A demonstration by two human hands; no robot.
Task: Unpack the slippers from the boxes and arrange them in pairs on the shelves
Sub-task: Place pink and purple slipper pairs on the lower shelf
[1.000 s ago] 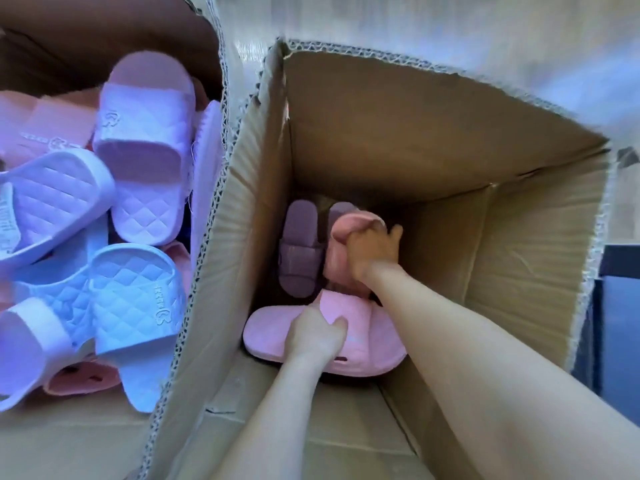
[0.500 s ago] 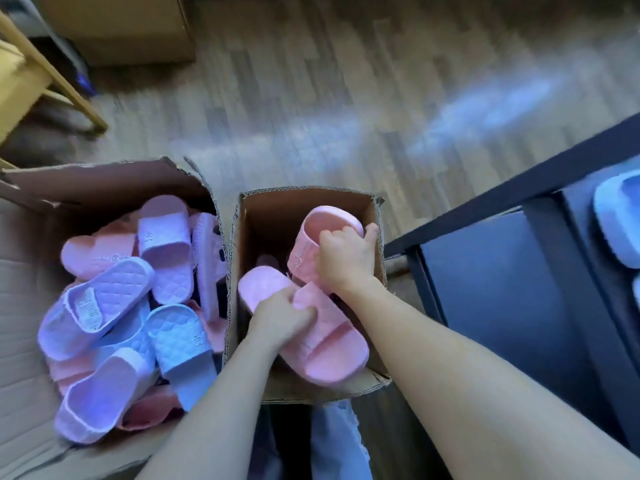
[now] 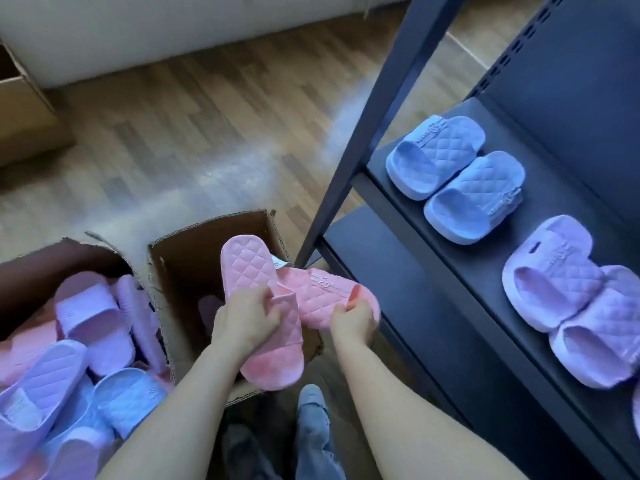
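**A:** Head view. Which step is logged?

**B:** Transfer from box to shelf, it is judged. One pink slipper (image 3: 256,271) is gripped by the left hand (image 3: 242,327), with the fingers curled round its strap. A second pink slipper (image 3: 322,296) is pinched at its edge by the right hand (image 3: 353,322), thumb on top. The two are held touching, above the near right corner of the small box (image 3: 187,258) (something darker is dimly made out inside).

**A:** Shelf state?

**B:** On the upper shelf (image 3: 554,195), to the right, a blue pair (image 3: 453,174) is set far and a lilac pair (image 3: 568,306) nearer, each side by side. The lower shelf (image 3: 398,271) lies just right of the hands.

**A:** Next move?

**B:** The pink two are crossed at an angle, so they would need to be turned parallel, carried right and set down together. The large box (image 3: 52,258) on the left is heaped with slippers, so much is judged undone.
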